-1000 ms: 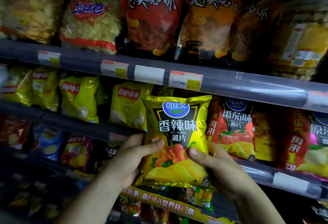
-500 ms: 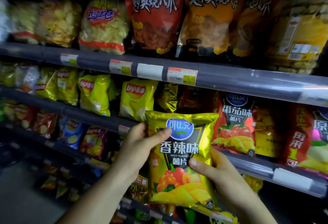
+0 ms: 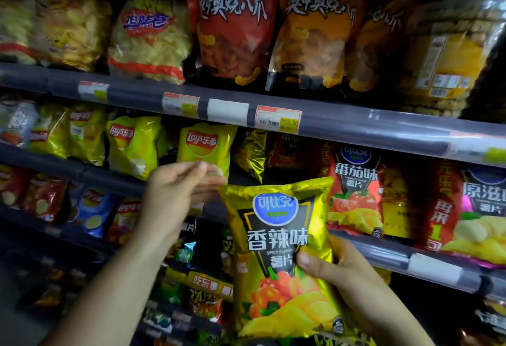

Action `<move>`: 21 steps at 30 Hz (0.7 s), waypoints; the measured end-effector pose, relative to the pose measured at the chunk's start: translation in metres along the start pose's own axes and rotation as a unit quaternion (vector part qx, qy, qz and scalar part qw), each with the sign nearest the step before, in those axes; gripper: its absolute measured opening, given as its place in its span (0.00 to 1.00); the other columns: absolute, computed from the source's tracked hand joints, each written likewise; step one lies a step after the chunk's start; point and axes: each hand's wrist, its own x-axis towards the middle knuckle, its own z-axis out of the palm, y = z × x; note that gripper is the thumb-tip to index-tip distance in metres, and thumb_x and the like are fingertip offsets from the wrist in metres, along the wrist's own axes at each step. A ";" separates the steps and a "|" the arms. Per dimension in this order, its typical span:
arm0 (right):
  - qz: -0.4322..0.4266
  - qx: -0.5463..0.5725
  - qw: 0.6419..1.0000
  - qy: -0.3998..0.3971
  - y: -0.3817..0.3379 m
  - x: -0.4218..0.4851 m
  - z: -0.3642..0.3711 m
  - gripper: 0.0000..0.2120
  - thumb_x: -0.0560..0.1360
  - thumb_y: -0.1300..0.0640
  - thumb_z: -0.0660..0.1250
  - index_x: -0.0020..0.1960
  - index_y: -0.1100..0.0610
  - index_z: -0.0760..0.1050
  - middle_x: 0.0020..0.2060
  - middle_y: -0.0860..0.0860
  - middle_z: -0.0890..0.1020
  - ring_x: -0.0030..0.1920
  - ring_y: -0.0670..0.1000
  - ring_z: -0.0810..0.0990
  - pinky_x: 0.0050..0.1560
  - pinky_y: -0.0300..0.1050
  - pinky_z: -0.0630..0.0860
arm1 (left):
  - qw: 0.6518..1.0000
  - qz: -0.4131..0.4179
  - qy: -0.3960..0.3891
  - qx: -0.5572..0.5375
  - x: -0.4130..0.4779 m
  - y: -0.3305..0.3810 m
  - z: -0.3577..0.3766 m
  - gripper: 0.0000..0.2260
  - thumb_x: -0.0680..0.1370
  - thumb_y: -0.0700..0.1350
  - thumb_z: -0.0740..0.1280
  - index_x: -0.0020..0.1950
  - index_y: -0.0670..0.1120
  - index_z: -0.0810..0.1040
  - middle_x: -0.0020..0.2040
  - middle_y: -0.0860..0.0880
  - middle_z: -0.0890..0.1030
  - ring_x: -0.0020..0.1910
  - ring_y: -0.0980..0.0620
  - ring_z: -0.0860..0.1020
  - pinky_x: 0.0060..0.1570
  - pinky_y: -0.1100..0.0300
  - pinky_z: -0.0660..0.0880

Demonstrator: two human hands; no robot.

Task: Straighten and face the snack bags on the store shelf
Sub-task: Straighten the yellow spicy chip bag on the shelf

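Head view: the gold foil chip bag with a blue oval logo and a pepper picture (image 3: 282,258) is off the shelf, held upright in front of the middle shelf's front edge, printed face toward the camera and leaning slightly left. The right hand (image 3: 345,280) grips its lower right side, thumb pressed on the front, fingers hidden behind the foil. The left hand (image 3: 175,195) holds nothing; its fingers are loosely extended, just beside the bag's top left corner, and whether they touch it is unclear. That hand covers the lower part of a yellow Lay's bag (image 3: 204,145).

Between the yellow bag and a red tomato-flavour chip bag (image 3: 353,189) lies a dark slot, where a crumpled gold foil bag (image 3: 250,154) sits set back. Further right stands a pink-edged bag showing pale chips (image 3: 484,217).

A grey shelf rail (image 3: 356,126) crosses above, carrying a red-and-yellow price label (image 3: 278,119) reading 3.50. On the shelf over it stand a tall red pouch (image 3: 232,30), an orange pouch (image 3: 315,36) and a clear bag of pale crisps (image 3: 149,41). Lower left, a blue Lay's bag (image 3: 91,208) stands in shadow.
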 end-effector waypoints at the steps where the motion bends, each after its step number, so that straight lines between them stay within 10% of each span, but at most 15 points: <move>1: -0.001 0.007 1.000 0.005 0.000 0.001 0.000 0.30 0.54 0.43 0.86 0.54 0.51 0.86 0.54 0.62 0.88 0.55 0.66 0.87 0.60 0.69 0.79 | 1.000 0.008 0.009 -0.004 0.007 0.003 -0.009 0.11 0.83 0.40 0.61 0.50 0.43 0.83 0.39 0.46 0.88 0.39 0.51 0.87 0.37 0.62 0.83; 8: -0.004 0.005 0.991 0.131 0.001 0.021 0.005 0.38 0.56 0.44 0.85 0.62 0.54 0.80 0.55 0.59 0.88 0.54 0.64 0.87 0.61 0.70 0.79 | 0.982 -0.110 -0.148 -0.038 0.004 -0.016 -0.002 0.11 0.80 0.51 0.63 0.54 0.50 0.84 0.49 0.43 0.87 0.54 0.43 0.85 0.51 0.53 0.82; 12: -0.035 -0.009 0.985 0.167 -0.004 0.037 0.019 0.30 0.64 0.45 0.83 0.61 0.55 0.80 0.53 0.60 0.89 0.53 0.64 0.88 0.59 0.69 0.80 | 0.939 -0.141 -0.308 0.054 -0.006 -0.035 0.012 0.23 0.65 0.62 0.77 0.57 0.59 0.82 0.55 0.59 0.86 0.56 0.59 0.83 0.60 0.54 0.77; 21: -0.041 -0.116 0.979 0.161 -0.007 0.054 0.020 0.33 0.62 0.45 0.84 0.62 0.56 0.79 0.52 0.54 0.89 0.50 0.56 0.89 0.46 0.48 0.83 | 0.957 -0.112 -0.266 -0.004 0.037 -0.056 0.013 0.13 0.70 0.47 0.76 0.54 0.48 0.85 0.51 0.51 0.88 0.53 0.51 0.85 0.55 0.54 0.81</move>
